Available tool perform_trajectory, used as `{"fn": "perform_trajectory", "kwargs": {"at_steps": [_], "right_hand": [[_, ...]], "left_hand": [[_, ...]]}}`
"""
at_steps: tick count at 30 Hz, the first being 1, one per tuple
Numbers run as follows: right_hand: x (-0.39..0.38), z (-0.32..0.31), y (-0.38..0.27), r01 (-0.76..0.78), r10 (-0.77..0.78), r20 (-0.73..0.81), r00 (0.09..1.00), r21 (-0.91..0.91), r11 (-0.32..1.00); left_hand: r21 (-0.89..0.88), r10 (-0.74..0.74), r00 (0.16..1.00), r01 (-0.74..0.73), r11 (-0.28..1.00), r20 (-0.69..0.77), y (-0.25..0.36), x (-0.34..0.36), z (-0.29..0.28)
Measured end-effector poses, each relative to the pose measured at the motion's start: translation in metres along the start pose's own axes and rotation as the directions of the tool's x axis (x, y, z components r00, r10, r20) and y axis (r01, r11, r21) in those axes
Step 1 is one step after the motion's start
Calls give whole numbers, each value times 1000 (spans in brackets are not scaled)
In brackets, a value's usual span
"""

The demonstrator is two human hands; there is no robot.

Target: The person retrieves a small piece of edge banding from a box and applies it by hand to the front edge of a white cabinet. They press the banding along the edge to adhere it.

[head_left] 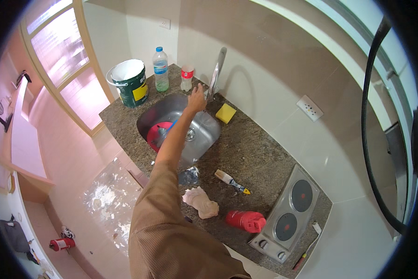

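Observation:
My left hand (197, 99) reaches across the sink to the base of the chrome faucet (217, 72). Its fingers look stretched out beside the faucet, with nothing visible in them; whether they touch it is hard to tell. Below the forearm is the steel sink (204, 128), where a red bowl (153, 135) with something blue and grey in it is partly hidden by my arm. A yellow sponge (225, 113) lies on the counter right of the faucet. Behind the hand stands a cut-down bottle (186, 78) with a red label. My right hand is out of the picture.
A green bucket (133, 88) and a clear bottle (160, 69) stand left of the sink. Nearer lie a paintbrush (232, 180), a crumpled cloth (200, 202), a red bottle (245, 221) and a two-plate hob (288, 214). A paint-spattered sheet (109, 200) covers some floor.

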State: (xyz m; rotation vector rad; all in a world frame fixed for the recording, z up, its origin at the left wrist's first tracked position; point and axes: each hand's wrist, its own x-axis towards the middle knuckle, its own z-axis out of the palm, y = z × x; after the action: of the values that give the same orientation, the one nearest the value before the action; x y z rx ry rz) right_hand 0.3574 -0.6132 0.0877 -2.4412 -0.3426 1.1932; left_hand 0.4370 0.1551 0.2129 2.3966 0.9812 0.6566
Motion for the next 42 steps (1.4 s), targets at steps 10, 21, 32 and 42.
{"fn": "perform_trajectory", "kwargs": {"at_steps": [10,21,32,42], "right_hand": [[34,4,-21,109,-107,47,993,-38,993],[6,3,113,253,-251,55,966,-31,967],[-114,-12,413,213,-211,98,973,-8,977],[-259,30,580,22,-23,30,999,7,1000]], "left_hand": [[-9,-129,988,130,991,82,3,-70,-89],[-332,-509,734,391,858,-449,-30,-537,-141],[-374,-655,755,620,690,43,113,-899,-54],[128,-475,799,463,877,369,231,-1027,25]]}}
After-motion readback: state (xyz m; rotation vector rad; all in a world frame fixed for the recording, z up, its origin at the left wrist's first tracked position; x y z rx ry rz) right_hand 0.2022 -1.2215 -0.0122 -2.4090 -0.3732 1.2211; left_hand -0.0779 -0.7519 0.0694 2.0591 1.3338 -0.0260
